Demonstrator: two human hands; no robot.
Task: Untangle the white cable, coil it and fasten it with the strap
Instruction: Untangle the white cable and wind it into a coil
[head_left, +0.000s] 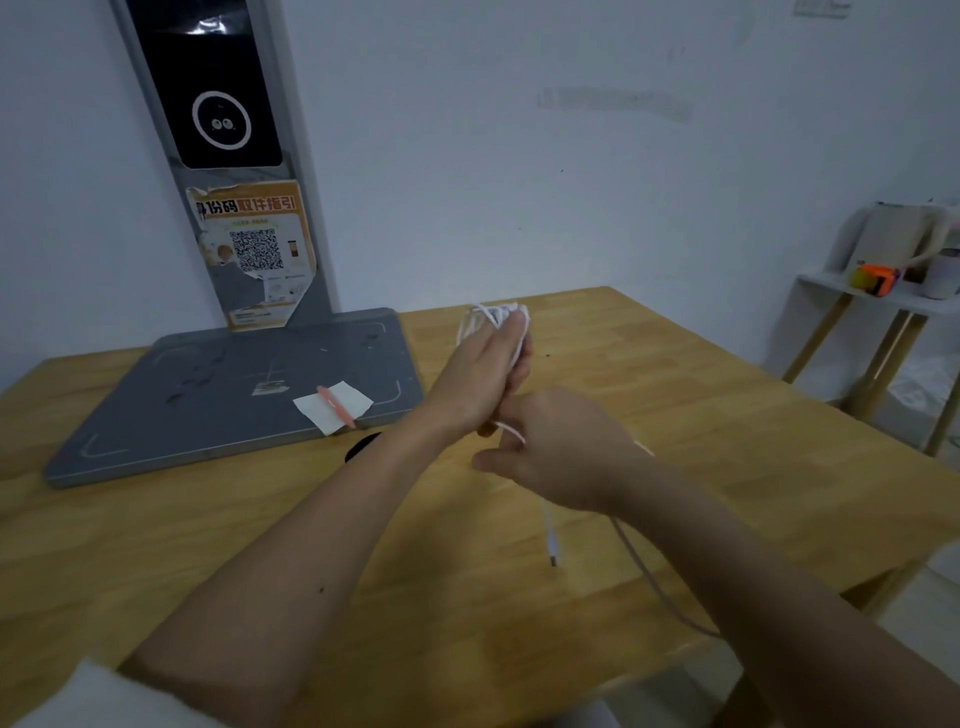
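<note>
Left grip (485, 371) wound with white cable (496, 317) — right grip (553, 452) just beside.

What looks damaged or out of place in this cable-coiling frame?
The orange sticker on the grey stand is torn and peeling at its edges. Otherwise nothing stands out: the white cable is looped around the left hand, with its loose plug end dangling below the right hand.

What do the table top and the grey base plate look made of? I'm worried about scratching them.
The table top looks like light wood, matt to satin, with visible grain and jointed strips; it could be veneer. The grey base plate looks like painted metal or hard plastic, matt, with dark scuffs already on it. The picture leaves open which.
</note>
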